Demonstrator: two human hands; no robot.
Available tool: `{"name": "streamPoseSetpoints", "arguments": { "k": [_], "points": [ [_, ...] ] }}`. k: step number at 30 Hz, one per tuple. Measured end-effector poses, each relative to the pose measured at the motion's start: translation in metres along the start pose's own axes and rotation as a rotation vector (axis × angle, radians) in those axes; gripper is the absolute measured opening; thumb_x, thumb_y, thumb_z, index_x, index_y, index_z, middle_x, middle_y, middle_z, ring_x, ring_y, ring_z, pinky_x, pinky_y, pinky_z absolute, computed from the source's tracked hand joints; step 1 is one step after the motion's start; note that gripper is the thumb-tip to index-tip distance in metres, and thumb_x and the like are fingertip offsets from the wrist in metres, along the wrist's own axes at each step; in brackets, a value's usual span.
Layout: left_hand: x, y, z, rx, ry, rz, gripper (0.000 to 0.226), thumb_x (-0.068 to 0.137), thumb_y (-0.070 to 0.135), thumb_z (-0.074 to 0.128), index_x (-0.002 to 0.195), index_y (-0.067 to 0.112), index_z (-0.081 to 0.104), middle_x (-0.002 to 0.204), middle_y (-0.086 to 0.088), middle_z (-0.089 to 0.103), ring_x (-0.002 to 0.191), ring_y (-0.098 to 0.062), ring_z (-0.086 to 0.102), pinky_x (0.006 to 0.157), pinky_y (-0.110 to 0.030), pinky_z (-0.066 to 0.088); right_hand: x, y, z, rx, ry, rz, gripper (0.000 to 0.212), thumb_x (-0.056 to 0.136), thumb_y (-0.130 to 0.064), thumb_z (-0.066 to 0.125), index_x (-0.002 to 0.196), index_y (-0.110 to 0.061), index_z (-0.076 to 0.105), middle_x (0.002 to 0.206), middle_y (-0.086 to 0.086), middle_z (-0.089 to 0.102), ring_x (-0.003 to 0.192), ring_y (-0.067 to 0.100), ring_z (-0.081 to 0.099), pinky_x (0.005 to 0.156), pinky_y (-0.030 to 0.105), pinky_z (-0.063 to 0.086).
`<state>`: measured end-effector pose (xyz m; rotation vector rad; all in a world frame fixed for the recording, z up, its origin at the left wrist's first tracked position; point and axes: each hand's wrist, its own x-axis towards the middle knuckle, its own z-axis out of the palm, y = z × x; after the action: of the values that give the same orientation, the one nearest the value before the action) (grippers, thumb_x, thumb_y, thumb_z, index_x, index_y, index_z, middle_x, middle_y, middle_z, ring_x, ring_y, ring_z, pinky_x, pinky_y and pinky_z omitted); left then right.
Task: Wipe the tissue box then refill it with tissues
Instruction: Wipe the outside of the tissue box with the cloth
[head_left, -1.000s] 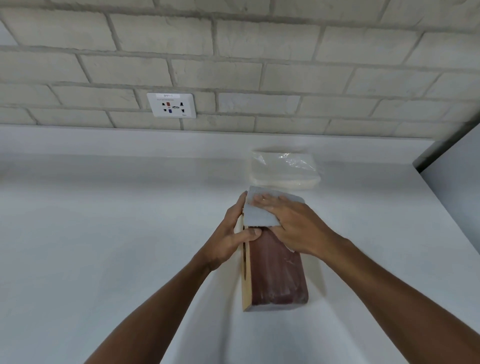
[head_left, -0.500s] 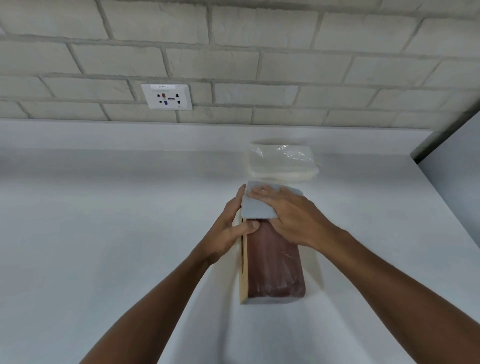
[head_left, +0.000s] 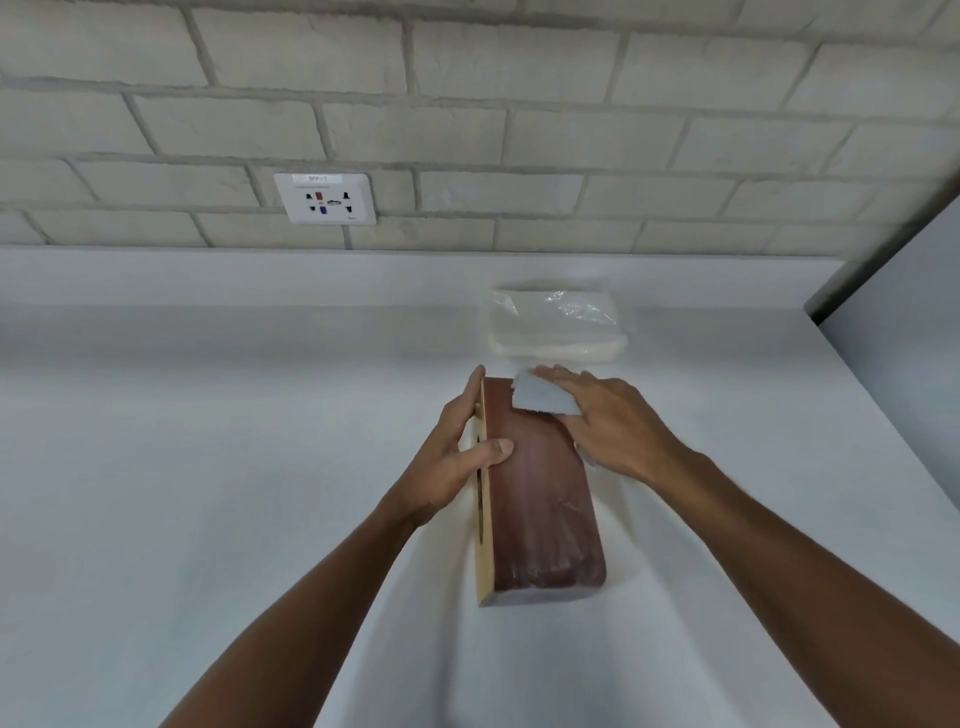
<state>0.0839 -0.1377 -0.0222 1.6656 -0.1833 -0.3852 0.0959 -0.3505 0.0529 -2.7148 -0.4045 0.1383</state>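
A reddish-brown wooden tissue box (head_left: 545, 514) stands on its side on the white counter, its pale slotted face turned left. My left hand (head_left: 457, 457) grips the box's left edge, thumb across the upturned brown side. My right hand (head_left: 613, 426) presses a pale grey cloth (head_left: 540, 397) flat against the far right corner of the box, fingers straight. A clear plastic pack of white tissues (head_left: 556, 327) lies just beyond the box, near the back wall.
The white counter (head_left: 208, 467) runs wide to the left and toward me. A brick wall with a white socket plate (head_left: 324, 198) stands behind. A grey panel (head_left: 904, 332) closes off the right side.
My right hand has slid the cloth from the far top of the box to its right edge, uncovering the far end. The left hand keeps its grip.
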Motion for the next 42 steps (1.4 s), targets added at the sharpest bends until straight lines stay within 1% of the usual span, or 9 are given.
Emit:
{"name": "streamPoseSetpoints", "arguments": {
  "k": [7, 10, 14, 18, 23, 28, 32, 38, 42],
  "points": [
    [-0.002, 0.002, 0.003, -0.001, 0.008, 0.009, 0.094, 0.081, 0.048, 0.071, 0.159, 0.047, 0.018, 0.148, 0.035, 0.034, 0.138, 0.02, 0.031, 0.108, -0.014, 0.035, -0.005, 0.011, 0.003, -0.016, 0.039, 0.0, 0.056, 0.095, -0.015, 0.048, 0.147, -0.032, 0.035, 0.149, -0.005, 0.043, 0.128, 0.019, 0.048, 0.095, 0.022, 0.036],
    [-0.002, 0.001, 0.003, 0.032, 0.017, 0.006, 0.1, 0.076, 0.056, 0.068, 0.16, 0.047, 0.016, 0.153, 0.03, 0.033, 0.148, 0.006, 0.028, 0.117, -0.026, 0.033, -0.013, -0.004, 0.02, -0.045, -0.025, -0.191, 0.061, 0.088, -0.015, 0.039, 0.148, -0.028, 0.034, 0.154, -0.009, 0.03, 0.142, 0.002, 0.021, 0.117, 0.02, 0.014],
    [-0.003, 0.003, 0.003, 0.022, 0.012, 0.002, 0.098, 0.077, 0.054, 0.069, 0.16, 0.048, 0.018, 0.149, 0.036, 0.033, 0.146, 0.008, 0.029, 0.119, -0.031, 0.033, -0.005, 0.007, 0.009, -0.018, 0.017, -0.076, 0.057, 0.095, -0.017, 0.045, 0.147, -0.036, 0.033, 0.154, -0.015, 0.031, 0.14, 0.007, 0.03, 0.113, 0.03, 0.03],
    [-0.005, 0.003, 0.003, 0.022, 0.038, 0.021, 0.097, 0.078, 0.044, 0.075, 0.161, 0.045, 0.025, 0.158, 0.018, 0.042, 0.15, -0.009, 0.035, 0.125, -0.048, 0.032, 0.002, -0.024, 0.024, -0.01, -0.036, -0.206, 0.058, 0.091, -0.016, 0.04, 0.148, -0.026, 0.035, 0.155, -0.007, 0.03, 0.144, 0.006, 0.022, 0.12, 0.025, 0.01],
    [-0.005, 0.005, 0.003, 0.019, 0.035, 0.003, 0.102, 0.074, 0.054, 0.071, 0.161, 0.046, 0.02, 0.153, 0.028, 0.036, 0.147, 0.005, 0.031, 0.124, -0.037, 0.033, -0.004, 0.009, -0.001, -0.046, -0.031, -0.093, 0.057, 0.096, -0.017, 0.047, 0.148, -0.035, 0.031, 0.154, -0.016, 0.029, 0.142, 0.005, 0.024, 0.118, 0.033, 0.023],
    [-0.004, 0.001, 0.004, 0.053, 0.027, 0.006, 0.103, 0.075, 0.058, 0.067, 0.163, 0.043, 0.016, 0.152, 0.033, 0.032, 0.148, 0.006, 0.028, 0.122, -0.03, 0.029, -0.021, -0.013, 0.012, -0.024, -0.067, -0.24, 0.057, 0.092, -0.016, 0.052, 0.145, -0.032, 0.039, 0.149, -0.021, 0.03, 0.138, -0.005, 0.023, 0.113, 0.015, 0.018],
    [-0.004, 0.004, 0.003, 0.009, 0.037, -0.01, 0.1, 0.076, 0.053, 0.071, 0.161, 0.048, 0.019, 0.154, 0.028, 0.036, 0.146, 0.007, 0.031, 0.125, -0.038, 0.031, -0.006, 0.012, -0.006, 0.007, 0.045, -0.027, 0.048, 0.093, -0.026, 0.052, 0.14, -0.032, 0.048, 0.141, -0.012, 0.051, 0.122, 0.019, 0.055, 0.098, 0.029, 0.043],
    [-0.004, -0.002, 0.003, 0.027, 0.037, 0.013, 0.1, 0.077, 0.042, 0.073, 0.162, 0.047, 0.02, 0.16, 0.019, 0.038, 0.151, -0.008, 0.032, 0.125, -0.051, 0.031, -0.008, -0.019, 0.019, 0.023, -0.072, -0.212, 0.056, 0.089, -0.029, 0.035, 0.145, -0.035, 0.038, 0.152, -0.013, 0.036, 0.141, 0.005, 0.029, 0.117, 0.032, 0.026],
    [-0.005, 0.005, 0.004, 0.01, 0.036, -0.013, 0.099, 0.075, 0.052, 0.071, 0.16, 0.05, 0.02, 0.154, 0.028, 0.036, 0.147, 0.006, 0.03, 0.124, -0.037, 0.032, 0.001, 0.006, -0.002, -0.078, -0.017, -0.059, 0.05, 0.094, -0.027, 0.05, 0.143, -0.037, 0.041, 0.147, -0.012, 0.045, 0.125, 0.019, 0.052, 0.101, 0.034, 0.043]
  ]
}}
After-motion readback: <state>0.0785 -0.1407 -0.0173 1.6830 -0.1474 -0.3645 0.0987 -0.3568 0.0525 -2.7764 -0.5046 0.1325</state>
